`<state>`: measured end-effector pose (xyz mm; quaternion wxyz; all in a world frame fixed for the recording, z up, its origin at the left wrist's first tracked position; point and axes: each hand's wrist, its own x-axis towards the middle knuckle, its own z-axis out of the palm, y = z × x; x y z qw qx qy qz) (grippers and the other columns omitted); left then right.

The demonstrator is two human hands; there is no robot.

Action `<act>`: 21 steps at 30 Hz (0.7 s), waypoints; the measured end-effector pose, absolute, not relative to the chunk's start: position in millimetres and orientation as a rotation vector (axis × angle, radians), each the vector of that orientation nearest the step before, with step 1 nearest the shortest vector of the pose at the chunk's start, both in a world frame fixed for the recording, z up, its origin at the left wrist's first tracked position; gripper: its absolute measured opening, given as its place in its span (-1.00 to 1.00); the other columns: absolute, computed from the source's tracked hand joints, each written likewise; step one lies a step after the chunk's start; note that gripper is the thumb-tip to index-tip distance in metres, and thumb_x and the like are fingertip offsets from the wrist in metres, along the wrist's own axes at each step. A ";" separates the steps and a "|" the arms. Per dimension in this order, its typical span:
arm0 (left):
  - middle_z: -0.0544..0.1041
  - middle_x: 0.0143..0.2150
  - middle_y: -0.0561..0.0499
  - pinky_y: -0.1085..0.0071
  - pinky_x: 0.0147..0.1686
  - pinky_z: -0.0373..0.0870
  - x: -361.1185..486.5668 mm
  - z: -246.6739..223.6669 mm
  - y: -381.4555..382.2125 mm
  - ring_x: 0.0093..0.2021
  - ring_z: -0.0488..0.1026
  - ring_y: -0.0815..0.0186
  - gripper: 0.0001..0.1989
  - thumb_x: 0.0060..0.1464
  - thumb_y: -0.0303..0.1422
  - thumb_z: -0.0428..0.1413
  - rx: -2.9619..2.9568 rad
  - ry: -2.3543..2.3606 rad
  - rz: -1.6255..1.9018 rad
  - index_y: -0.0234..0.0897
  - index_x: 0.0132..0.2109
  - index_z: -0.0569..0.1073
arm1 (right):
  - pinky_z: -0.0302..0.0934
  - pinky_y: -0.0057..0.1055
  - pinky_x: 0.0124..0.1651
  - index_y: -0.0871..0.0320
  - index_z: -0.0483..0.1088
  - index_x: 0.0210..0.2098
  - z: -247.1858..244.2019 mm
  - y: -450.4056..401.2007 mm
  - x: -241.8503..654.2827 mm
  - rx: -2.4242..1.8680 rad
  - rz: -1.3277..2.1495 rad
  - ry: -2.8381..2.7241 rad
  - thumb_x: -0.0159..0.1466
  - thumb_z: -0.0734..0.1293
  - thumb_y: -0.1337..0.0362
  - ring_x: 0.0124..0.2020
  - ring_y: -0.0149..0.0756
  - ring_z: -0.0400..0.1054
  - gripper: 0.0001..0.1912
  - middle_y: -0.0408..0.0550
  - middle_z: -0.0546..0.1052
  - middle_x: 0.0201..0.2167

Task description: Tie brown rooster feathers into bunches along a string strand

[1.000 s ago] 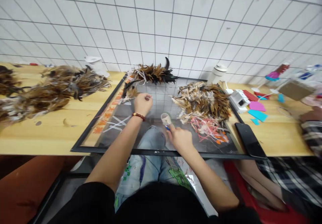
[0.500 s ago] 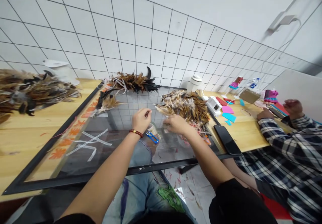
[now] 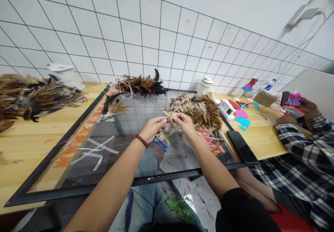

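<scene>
My right hand (image 3: 184,123) pinches a small pale feather (image 3: 171,125) between thumb and fingertips, above the glass panel (image 3: 130,120). Close beside it on the left, my left hand (image 3: 153,128) has its thumb and forefinger together at the feather's side; whatever they grip is too small to make out. Blue thread snips (image 3: 161,144) lie below my left hand, by a round roll of tape partly covered by it. A heap of brown and cream feathers (image 3: 200,112) is just beyond my right hand, with red and white scraps (image 3: 211,140) at its near edge.
Feather bundles (image 3: 142,86) line the panel's back edge, and a large feather pile (image 3: 31,96) covers the left table. White strips (image 3: 95,150) cross on the glass. A phone (image 3: 242,146) rests at the right frame edge. At right, a person's hand (image 3: 310,108) holds something pink.
My hands have come together, the left moving right and turning its fingers toward the right. The pale feather now shows between the fingertips. The view has shifted slightly.
</scene>
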<state>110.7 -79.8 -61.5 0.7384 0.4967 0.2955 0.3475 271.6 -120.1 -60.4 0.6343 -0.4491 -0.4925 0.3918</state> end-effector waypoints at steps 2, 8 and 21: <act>0.51 -0.39 -0.05 0.61 -0.71 0.04 111.7 -62.1 -83.1 -0.55 0.35 0.48 -0.58 -0.20 -0.26 0.32 1.146 0.631 0.691 -0.33 -0.14 0.53 | 0.14 -0.47 -0.32 0.20 0.40 -0.45 -59.8 -122.5 268.5 -1.032 0.897 -1.120 0.02 0.43 0.08 -0.48 -0.46 0.22 -0.70 -0.18 0.43 -0.52; 0.45 -0.54 -0.03 0.61 -0.73 -0.05 112.5 -62.8 -88.8 -0.66 0.20 0.55 -0.76 -0.20 -0.30 0.30 1.223 0.711 0.578 -0.41 -0.44 0.51 | 0.04 -0.52 -0.45 0.18 0.37 -0.41 -61.2 -120.7 267.6 -1.005 0.917 -0.948 -0.04 0.45 0.07 -0.56 -0.53 0.10 -0.65 -0.26 0.34 -0.58; 0.33 -0.65 0.11 0.58 -0.69 0.00 118.0 -63.2 -90.6 -0.66 0.15 0.54 -0.70 -0.24 -0.30 0.31 1.367 0.791 0.761 -0.37 -0.30 0.53 | 0.09 -0.52 -0.42 0.19 0.38 -0.41 -63.7 -122.1 265.4 -0.998 0.925 -1.082 -0.03 0.46 0.03 -0.54 -0.53 0.14 -0.63 -0.24 0.37 -0.57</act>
